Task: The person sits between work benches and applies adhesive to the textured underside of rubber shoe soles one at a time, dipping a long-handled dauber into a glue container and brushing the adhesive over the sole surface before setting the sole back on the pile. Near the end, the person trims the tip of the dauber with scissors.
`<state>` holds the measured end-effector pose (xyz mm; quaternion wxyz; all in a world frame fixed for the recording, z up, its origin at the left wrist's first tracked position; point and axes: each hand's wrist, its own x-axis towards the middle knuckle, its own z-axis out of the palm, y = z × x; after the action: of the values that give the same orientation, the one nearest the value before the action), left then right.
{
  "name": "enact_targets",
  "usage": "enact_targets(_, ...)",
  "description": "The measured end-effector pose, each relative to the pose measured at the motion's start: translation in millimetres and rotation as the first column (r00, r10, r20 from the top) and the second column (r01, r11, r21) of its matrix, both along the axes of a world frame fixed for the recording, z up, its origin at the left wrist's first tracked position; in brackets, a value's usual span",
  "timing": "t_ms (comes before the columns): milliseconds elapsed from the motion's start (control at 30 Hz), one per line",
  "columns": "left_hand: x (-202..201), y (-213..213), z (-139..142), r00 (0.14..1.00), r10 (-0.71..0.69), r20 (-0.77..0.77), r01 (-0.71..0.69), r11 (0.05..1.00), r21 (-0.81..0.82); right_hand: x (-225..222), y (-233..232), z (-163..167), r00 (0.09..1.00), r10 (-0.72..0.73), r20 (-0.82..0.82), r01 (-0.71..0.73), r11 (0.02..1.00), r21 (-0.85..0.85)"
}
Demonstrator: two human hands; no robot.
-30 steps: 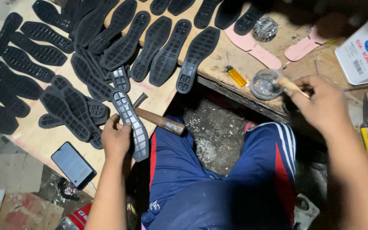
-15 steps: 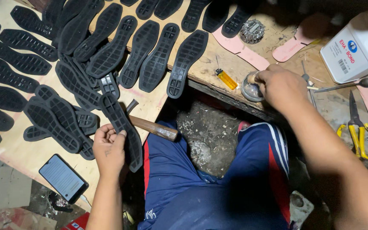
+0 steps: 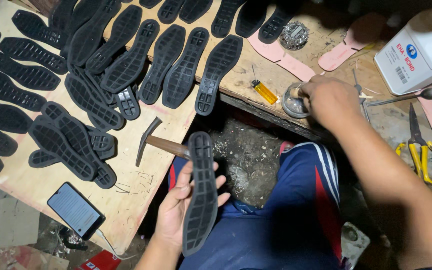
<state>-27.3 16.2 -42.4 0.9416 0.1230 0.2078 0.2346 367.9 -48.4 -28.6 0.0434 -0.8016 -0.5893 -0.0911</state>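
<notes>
My left hand (image 3: 178,207) holds a black rubber shoe sole (image 3: 199,192) over my lap, ribbed side up. My right hand (image 3: 328,100) reaches to the workbench edge and is closed around a short handle that dips into a small round glass dish (image 3: 292,103). A yellow lighter (image 3: 265,92) lies just left of the dish. A hammer (image 3: 157,141) rests on the board beside the held sole.
Many black soles (image 3: 126,65) cover the board and bench. Pink insoles (image 3: 281,55) lie at the back, near a white plastic canister (image 3: 421,52), a spoon (image 3: 411,96) and yellow-handled scissors (image 3: 423,150). A phone (image 3: 75,210) lies at the board's near corner.
My left hand has brought the black sole off the board toward my lap. My right hand has stayed at the glass dish; the view has shifted.
</notes>
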Motion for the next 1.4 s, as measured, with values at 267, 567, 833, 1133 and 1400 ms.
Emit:
enact_targets(267, 5.5, 1.8, -27.1, 0.996, -0.042, 0.079, 0.035, 0.995, 0.091, 0.2, 5.6, 2.1, 0.996, 0.069, 0.050, -0.069, 0.998, -0.013)
enact_targets(567, 7.1, 0.6, -15.6, 0.963, -0.091, 0.255, 0.091, 0.996, 0.012, 2.8, -18.3, 8.4, 0.982, -0.051, -0.179, 0.088, 0.974, 0.207)
enact_targets(833, 24.6, 6.2, 12.1, 0.939, -0.170, 0.299, 0.173, 0.985, 0.016, -64.3, -44.0, 34.5, 0.482, 0.068, -0.874, 0.294, 0.927, 0.234)
enact_targets(1133, 34.0, -1.9, 37.8, 0.950, -0.223, 0.218, 0.203, 0.973, 0.110, -151.4, -60.2, 52.7, 0.636, 0.284, -0.717, 0.070, 0.905, 0.420)
enact_targets(1400, 32.4, -4.7, 36.5, 0.952, -0.231, 0.199, 0.215, 0.971, 0.101, -161.5, -60.5, 59.0, 0.748, 0.401, -0.530, -0.146, 0.877, 0.458)
